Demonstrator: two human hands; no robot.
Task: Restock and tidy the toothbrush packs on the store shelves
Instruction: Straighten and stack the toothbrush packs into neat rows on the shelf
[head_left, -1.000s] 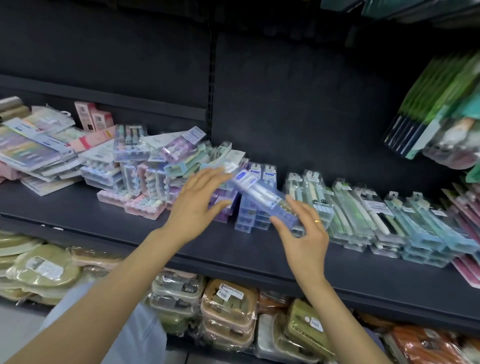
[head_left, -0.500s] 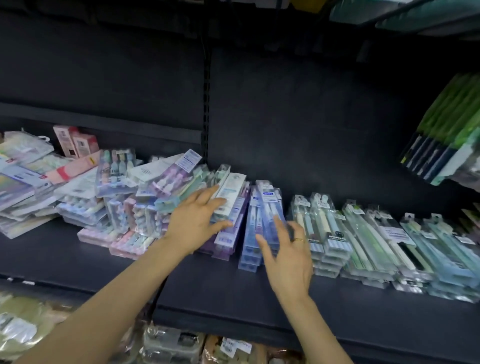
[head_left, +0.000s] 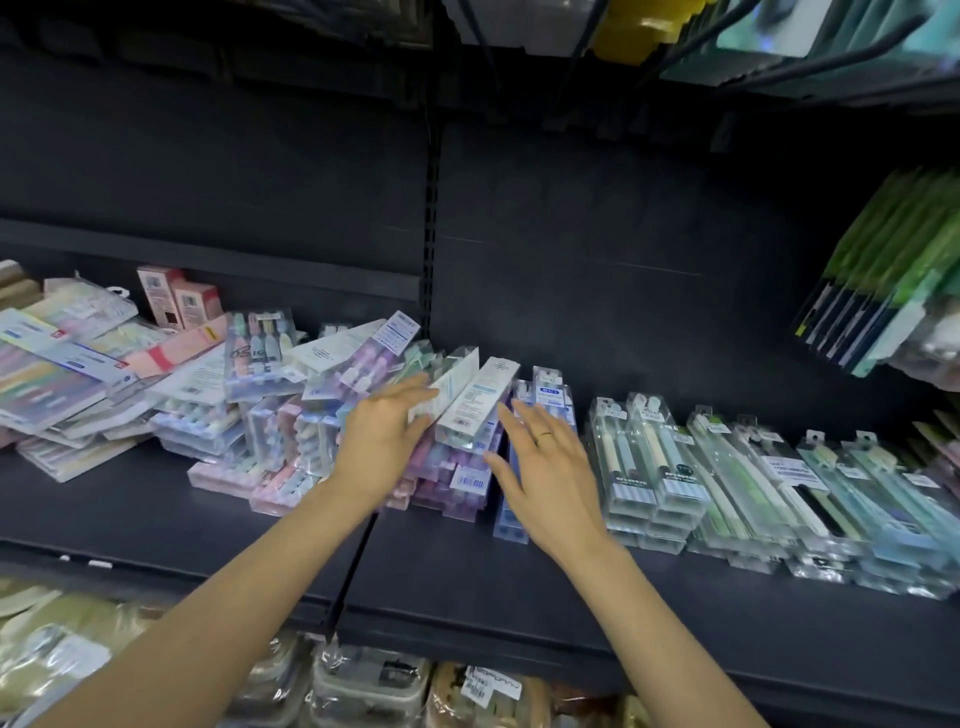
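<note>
1. Shelf (head_left: 467, 587): dark deck, toothbrush stock along its back half, bare strip at the front edge.
2. My left hand (head_left: 382, 441): fingers spread and flat, laid on the leaning white-backed packs (head_left: 475, 405); it presses them and closes on nothing.
3. My right hand (head_left: 550, 470): open, fingers splayed, ring showing, resting over the blue pack stack (head_left: 545, 402); nothing is clamped in it.
4. Purple pack stack (head_left: 457, 475): lies under the white-backed packs, barcode label facing me, between my two hands.
5. Jumbled pastel packs (head_left: 270, 415): heaped to the left at mixed angles, several tipped on edge; untidied as yet.
6. Clear green-and-white packs (head_left: 649, 467): to the right, in fairly even rows, needing little.
7. Step in hand, as I judge it: squaring the middle stacks. Best done by keeping both palms flat, pushing the leaning packs down onto the purple stack, then drawing the two hands toward each other so the edges line up with the blue stack.
8. Caution: the clear cases look slick; a sideways shove could slide the top ones off, so press down first.
</note>
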